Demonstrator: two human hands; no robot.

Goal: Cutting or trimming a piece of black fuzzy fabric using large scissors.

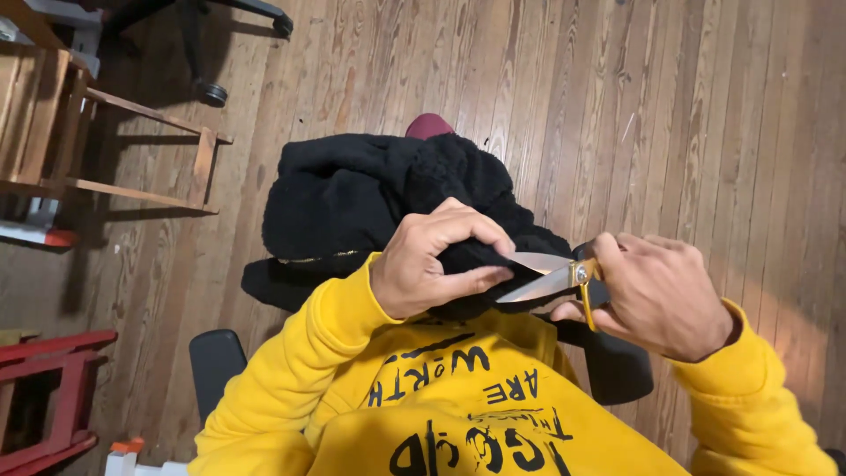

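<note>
A black fleece garment [352,198] lies bunched on my lap, over a dark red patch near the knee. My left hand [432,264] pinches a fold of the black fabric between thumb and fingers. My right hand [656,291] grips gold-handled scissors [551,278], whose silver blades are parted and point left at the pinched fold, touching or just short of it. I wear a yellow sweatshirt [458,397] with black print. The scissor handles are mostly hidden by my fingers.
I sit on a chair with black armrests [216,361] over a wooden plank floor [705,115]. A wooden chair frame [132,150] stands at the left, a red wooden piece [53,397] at the lower left, and an office chair base [211,88] at the top.
</note>
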